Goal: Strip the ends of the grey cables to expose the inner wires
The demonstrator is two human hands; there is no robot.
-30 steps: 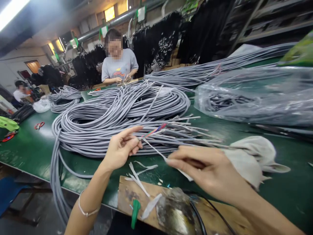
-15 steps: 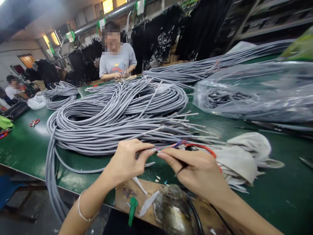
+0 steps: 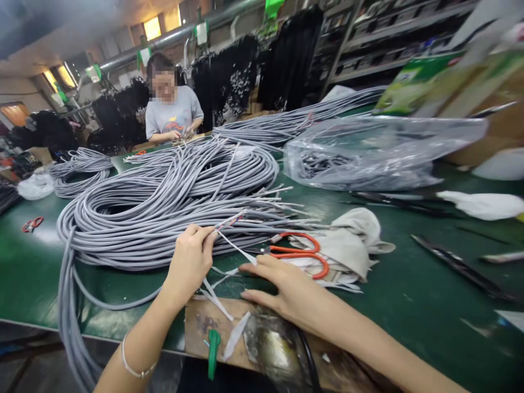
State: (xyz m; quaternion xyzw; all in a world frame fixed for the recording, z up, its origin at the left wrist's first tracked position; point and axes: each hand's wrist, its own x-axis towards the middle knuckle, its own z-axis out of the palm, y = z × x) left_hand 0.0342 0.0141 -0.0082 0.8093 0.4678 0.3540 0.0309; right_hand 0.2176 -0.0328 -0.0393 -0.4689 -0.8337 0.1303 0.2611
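Observation:
My left hand [image 3: 189, 261] pinches the stripped end of a grey cable [image 3: 227, 221], where coloured inner wires show. A white strip [image 3: 236, 248] runs from that end down to my right hand [image 3: 282, 290], whose fingertips are closed on it just above the green table [image 3: 409, 295]. Orange-handled scissors [image 3: 301, 252] lie on a beige cloth [image 3: 347, 240] right beyond my right hand. The big coil of grey cables [image 3: 164, 202] lies behind both hands.
A wooden board [image 3: 204, 327] with white scraps, a green clip and a metal part sits at the near edge. A clear plastic bag of cable pieces [image 3: 368, 153] lies at the back right. A person in a grey shirt [image 3: 172, 114] works across the table. Red scissors [image 3: 31, 224] lie far left.
My right hand has come down and away from the cable end, drawing a white strip out of it. The orange scissors, in that hand half a second ago, now lie on the cloth.

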